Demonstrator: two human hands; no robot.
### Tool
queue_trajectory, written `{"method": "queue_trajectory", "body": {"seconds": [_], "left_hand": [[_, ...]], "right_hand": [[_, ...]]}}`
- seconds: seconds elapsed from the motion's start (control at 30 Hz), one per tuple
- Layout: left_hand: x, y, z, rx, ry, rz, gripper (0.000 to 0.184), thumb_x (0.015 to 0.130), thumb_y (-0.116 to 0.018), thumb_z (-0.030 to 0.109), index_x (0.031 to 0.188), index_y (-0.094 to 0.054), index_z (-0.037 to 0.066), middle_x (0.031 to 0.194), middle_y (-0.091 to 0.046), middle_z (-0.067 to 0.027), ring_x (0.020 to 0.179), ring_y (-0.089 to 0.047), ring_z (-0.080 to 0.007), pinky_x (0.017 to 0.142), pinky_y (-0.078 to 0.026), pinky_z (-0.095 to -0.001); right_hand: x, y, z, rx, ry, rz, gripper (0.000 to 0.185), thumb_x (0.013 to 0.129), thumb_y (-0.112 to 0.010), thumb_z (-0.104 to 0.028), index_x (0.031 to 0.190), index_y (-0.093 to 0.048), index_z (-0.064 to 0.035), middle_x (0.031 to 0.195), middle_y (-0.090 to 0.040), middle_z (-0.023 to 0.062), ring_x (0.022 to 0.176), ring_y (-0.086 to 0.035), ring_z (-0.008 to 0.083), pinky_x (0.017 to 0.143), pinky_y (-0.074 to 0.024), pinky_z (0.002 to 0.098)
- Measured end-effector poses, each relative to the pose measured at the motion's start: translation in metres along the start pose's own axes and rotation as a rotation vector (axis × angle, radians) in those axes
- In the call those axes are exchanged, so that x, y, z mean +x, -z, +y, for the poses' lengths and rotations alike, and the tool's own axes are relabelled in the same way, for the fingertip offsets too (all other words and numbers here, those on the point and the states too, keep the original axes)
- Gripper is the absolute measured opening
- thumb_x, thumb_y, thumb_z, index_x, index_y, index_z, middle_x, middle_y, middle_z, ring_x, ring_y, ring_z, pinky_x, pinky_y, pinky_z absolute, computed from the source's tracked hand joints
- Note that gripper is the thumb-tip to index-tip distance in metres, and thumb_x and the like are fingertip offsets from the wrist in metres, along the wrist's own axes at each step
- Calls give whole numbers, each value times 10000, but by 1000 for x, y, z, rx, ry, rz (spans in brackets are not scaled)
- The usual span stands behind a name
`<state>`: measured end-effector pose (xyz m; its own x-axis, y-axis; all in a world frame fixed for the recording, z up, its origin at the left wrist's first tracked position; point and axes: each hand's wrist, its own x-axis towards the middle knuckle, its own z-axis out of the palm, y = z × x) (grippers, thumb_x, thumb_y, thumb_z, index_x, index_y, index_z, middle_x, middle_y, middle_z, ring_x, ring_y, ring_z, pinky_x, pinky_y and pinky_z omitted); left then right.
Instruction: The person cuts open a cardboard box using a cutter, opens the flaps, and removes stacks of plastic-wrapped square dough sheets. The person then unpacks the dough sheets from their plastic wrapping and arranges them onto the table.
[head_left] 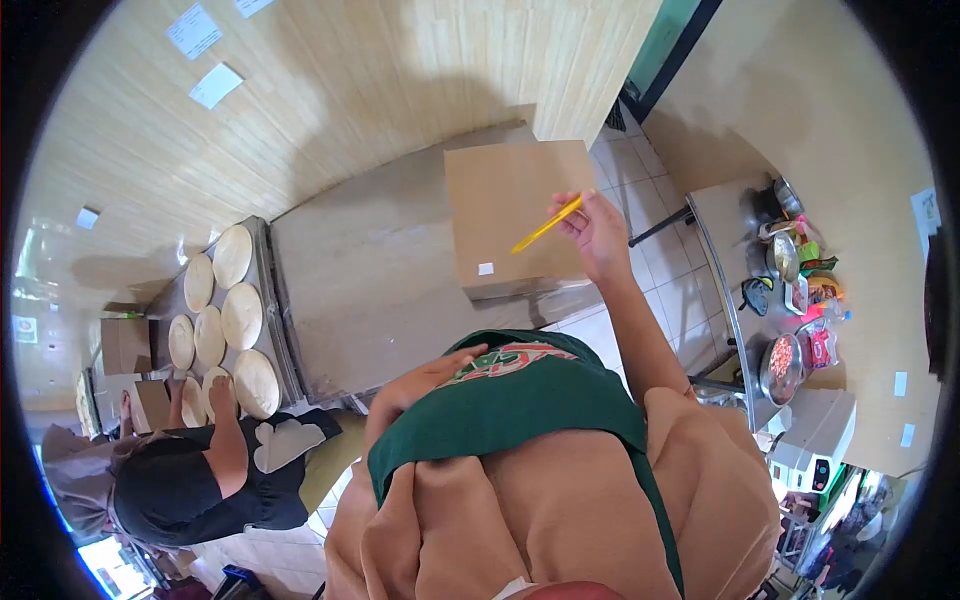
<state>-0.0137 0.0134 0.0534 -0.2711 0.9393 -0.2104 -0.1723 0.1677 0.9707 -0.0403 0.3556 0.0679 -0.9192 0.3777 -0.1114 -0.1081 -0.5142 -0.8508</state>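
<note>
My right hand [597, 235] is raised over the right part of a closed brown cardboard box [515, 205], fingers pinched around a yellow pen [545, 226]. The pen slants down to the left, its tip over the box. A small white label [486, 269] is on the box near its front edge. My left hand [455, 365] lies with fingers stretched flat against the front of my green apron [500, 415], holding nothing that I can see.
The box stands on a brown-covered table [360, 270] against a wood-look wall. Several round pale discs [232, 255] cover an adjoining table at left, where a co-worker in black [170, 480] handles them. At right, another table [725, 230] carries bowls and packets.
</note>
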Motion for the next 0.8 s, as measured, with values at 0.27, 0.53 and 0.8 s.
{"method": "queue_trajectory", "body": {"seconds": [0.27, 0.53, 0.8], "left_hand": [[111, 30, -6, -256, 99, 899, 548, 990, -442, 451, 1352, -487, 43, 1388, -502, -129, 1284, -462, -244, 1056, -343, -390], [194, 62, -54, -192, 294, 1036, 731, 927, -427, 617, 1431, -389, 88, 1439, -441, -118, 1336, -384, -290, 1067, -309, -477], [165, -17, 14, -288, 598, 1006, 776, 947, -454, 579, 1368, -399, -70, 1357, -479, -240, 1284, -447, -309, 1069, -337, -385]], "right_hand": [[84, 127, -39, -281, -140, 123, 365, 1003, -460, -368, 1057, -616, -43, 910, -629, 98, 696, -584, 149, 651, -490, 290], [149, 200, 28, -1228, -257, 83, 641, 835, -583, -603, 887, -682, 28, 741, -662, 149, 694, -643, 275, 661, -494, 403], [173, 159, 20, -1121, -257, -178, 611, 833, -555, -564, 849, -691, 32, 799, -688, 230, 745, -684, 307, 683, -502, 412]]}}
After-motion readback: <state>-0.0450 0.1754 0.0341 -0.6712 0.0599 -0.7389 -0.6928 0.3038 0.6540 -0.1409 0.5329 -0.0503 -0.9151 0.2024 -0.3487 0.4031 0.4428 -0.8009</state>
